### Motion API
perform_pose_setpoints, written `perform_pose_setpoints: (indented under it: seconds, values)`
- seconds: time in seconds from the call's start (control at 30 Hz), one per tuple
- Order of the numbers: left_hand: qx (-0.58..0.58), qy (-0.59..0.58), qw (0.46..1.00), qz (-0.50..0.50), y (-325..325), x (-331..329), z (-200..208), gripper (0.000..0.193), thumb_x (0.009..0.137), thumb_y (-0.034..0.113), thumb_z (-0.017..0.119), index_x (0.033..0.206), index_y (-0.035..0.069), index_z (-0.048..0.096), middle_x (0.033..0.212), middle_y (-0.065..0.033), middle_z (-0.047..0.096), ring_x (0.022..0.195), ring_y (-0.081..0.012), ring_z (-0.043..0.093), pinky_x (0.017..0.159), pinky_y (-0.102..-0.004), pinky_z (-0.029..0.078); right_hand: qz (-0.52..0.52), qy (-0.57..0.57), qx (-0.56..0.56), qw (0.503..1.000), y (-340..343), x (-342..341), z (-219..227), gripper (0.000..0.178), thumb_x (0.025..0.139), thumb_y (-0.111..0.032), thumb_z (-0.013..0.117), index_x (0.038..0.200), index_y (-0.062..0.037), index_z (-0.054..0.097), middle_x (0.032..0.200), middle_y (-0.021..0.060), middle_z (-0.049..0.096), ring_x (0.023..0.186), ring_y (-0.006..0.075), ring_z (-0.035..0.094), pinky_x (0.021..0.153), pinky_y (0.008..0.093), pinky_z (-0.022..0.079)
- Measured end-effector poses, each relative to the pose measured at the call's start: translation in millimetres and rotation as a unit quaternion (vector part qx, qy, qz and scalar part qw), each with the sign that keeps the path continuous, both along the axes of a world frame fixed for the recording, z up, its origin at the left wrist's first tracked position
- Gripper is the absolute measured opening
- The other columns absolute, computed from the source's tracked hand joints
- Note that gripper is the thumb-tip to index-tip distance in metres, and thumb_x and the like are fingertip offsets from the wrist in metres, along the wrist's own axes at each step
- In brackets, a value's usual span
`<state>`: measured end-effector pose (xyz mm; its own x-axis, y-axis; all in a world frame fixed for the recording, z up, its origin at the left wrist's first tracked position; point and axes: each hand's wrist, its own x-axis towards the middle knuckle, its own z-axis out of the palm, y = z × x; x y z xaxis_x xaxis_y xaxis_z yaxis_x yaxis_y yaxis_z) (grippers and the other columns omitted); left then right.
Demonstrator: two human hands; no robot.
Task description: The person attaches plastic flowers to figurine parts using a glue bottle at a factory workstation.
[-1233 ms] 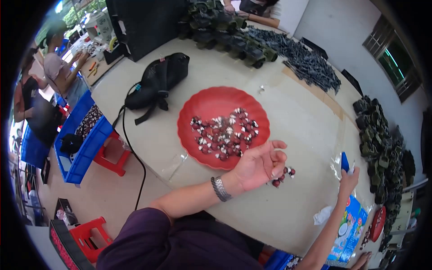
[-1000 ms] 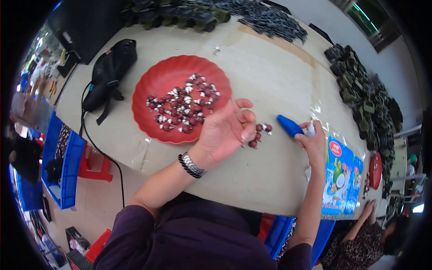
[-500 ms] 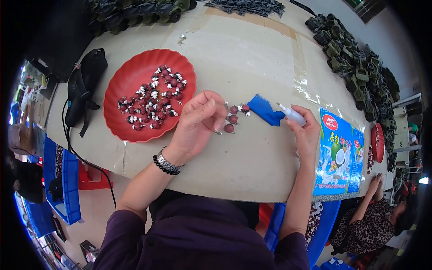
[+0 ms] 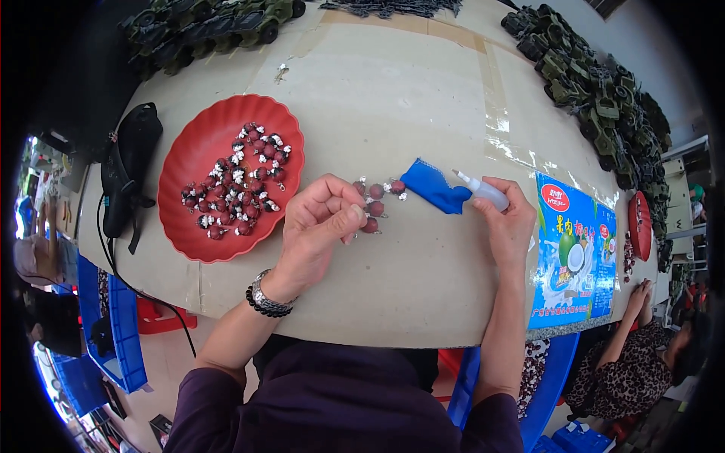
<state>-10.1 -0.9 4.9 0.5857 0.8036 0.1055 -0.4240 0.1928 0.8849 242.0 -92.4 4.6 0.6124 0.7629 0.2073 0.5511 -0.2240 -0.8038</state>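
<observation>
My right hand [image 4: 512, 226] grips a small white squeeze bottle [image 4: 485, 193], its narrow tip pointing up and left. A crumpled blue cloth [image 4: 434, 186] lies just left of the bottle. My left hand [image 4: 321, 223] is closed, thumb against the curled fingers; whatever it pinches is hidden. Beside those fingers, several small dark-red balls with white and black ends [image 4: 376, 192] lie on the table. A red scalloped bowl [image 4: 181, 158], left of my left hand, contains many more balls of this kind [image 4: 240, 177].
A black pouch with a cable [image 4: 130, 170] lies left of the bowl. Green toy vehicles [image 4: 604, 106] line the far right, with more [image 4: 208, 30] at the far left. A printed blue sheet [image 4: 570, 260] covers the table's right side. Another person [image 4: 634, 362] sits at right.
My left hand's fingers have curled in more, and the hand sits lower in view. The bowl and table things appear shifted left. The right hand keeps its hold on the bottle.
</observation>
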Motion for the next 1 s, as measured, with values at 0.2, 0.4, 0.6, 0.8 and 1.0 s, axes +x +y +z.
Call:
perform_pose_setpoints:
  seconds: [0.2,0.4,0.6,0.8,1.0]
  values:
    - [0.002,0.001,1.000,-0.008,0.3,-1.4,2.4,0.019,0.089,0.019,0.064,0.095,0.006,0.053,0.071,-0.0028,0.057,0.060,-0.0072,0.046,0.054,-0.0202,0.033,-0.012,-0.011,-0.012,1.000,1.4,-4.2,0.8,0.026,0.073,-0.005,0.076,0.098,-0.0029,0.068,0.088,0.0113,0.069,0.077,0.0196,0.064,0.072,0.0290,0.050]
    - [0.001,-0.006,1.000,-0.010,1.8,-3.7,-1.0,0.018,0.088,0.018,0.065,0.095,0.005,0.054,0.072,-0.0029,0.058,0.060,-0.0070,0.047,0.055,-0.0202,0.035,-0.014,-0.019,-0.013,1.000,1.9,-6.5,1.6,0.025,0.074,-0.005,0.075,0.098,-0.0036,0.068,0.088,0.0118,0.069,0.077,0.0212,0.065,0.073,0.0300,0.051]
    - [0.016,-0.017,0.999,-0.028,0.5,-3.8,-1.1,0.015,0.089,0.012,0.065,0.098,0.002,0.057,0.083,-0.0033,0.065,0.081,-0.0077,0.061,0.074,-0.0258,0.050,-0.011,-0.006,-0.011,1.000,1.5,-7.4,2.2,0.025,0.073,-0.005,0.075,0.098,-0.0032,0.068,0.088,0.0118,0.069,0.078,0.0215,0.065,0.073,0.0299,0.051]
    - [0.104,0.099,0.990,0.004,-2.5,-4.6,-0.6,0.010,0.087,0.005,0.065,0.093,0.001,0.057,0.080,-0.0016,0.064,0.077,-0.0061,0.060,0.070,-0.0200,0.048,-0.017,-0.007,-0.011,1.000,1.0,-8.1,2.2,0.026,0.072,-0.004,0.076,0.097,-0.0025,0.068,0.087,0.0122,0.069,0.077,0.0217,0.065,0.073,0.0303,0.051]
    - [0.335,0.246,0.906,0.077,-3.8,2.7,-8.7,0.014,0.077,0.002,0.069,0.084,0.003,0.057,0.071,-0.0046,0.062,0.061,-0.0114,0.056,0.060,-0.0257,0.044,-0.010,-0.011,-0.004,1.000,1.2,-8.2,2.0,0.026,0.072,-0.004,0.075,0.097,-0.0022,0.068,0.087,0.0126,0.069,0.076,0.0219,0.065,0.073,0.0308,0.051]
